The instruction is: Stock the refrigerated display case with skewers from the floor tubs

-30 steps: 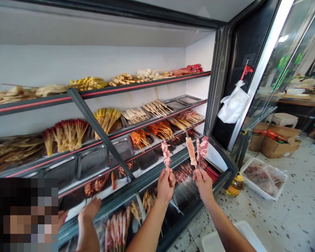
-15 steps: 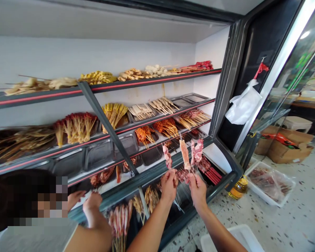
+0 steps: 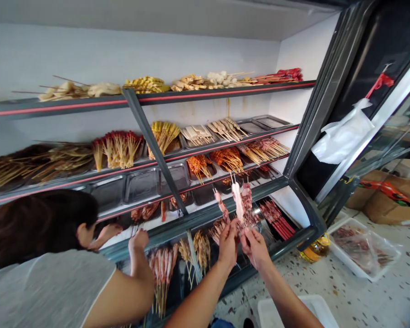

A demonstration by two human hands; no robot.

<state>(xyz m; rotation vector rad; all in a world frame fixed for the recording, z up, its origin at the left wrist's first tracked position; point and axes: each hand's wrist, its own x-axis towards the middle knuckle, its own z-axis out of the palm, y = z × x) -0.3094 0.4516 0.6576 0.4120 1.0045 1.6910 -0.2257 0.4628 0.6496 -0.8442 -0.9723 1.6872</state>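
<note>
In front of the display fridge, my left hand (image 3: 228,241) is closed around the lower end of a thin meat skewer (image 3: 222,206), which leans to the left. Close beside it, my right hand (image 3: 254,247) pinches the sticks of meat skewers; a pale, fatty piece (image 3: 238,202) and a redder one (image 3: 246,200) stand upright above the fingers. The hands nearly touch, and which one grips the pale piece is hard to make out. Below and behind them lie more raw meat skewers (image 3: 217,229) and red-handled skewers (image 3: 278,219) in the fridge's lower bay.
A co-worker in a grey shirt (image 3: 51,287) leans in at the left, hands at the lower shelf. Shelves (image 3: 191,97) hold many skewers and metal trays (image 3: 141,184). On the right floor are a white meat bin (image 3: 358,271), an oil bottle (image 3: 314,249) and a cardboard box (image 3: 382,207).
The view has shifted, so the fridge's right side sits farther right. My hands have come closer together, and the skewers in them are now bunched tighter. The co-worker shows more fully.
</note>
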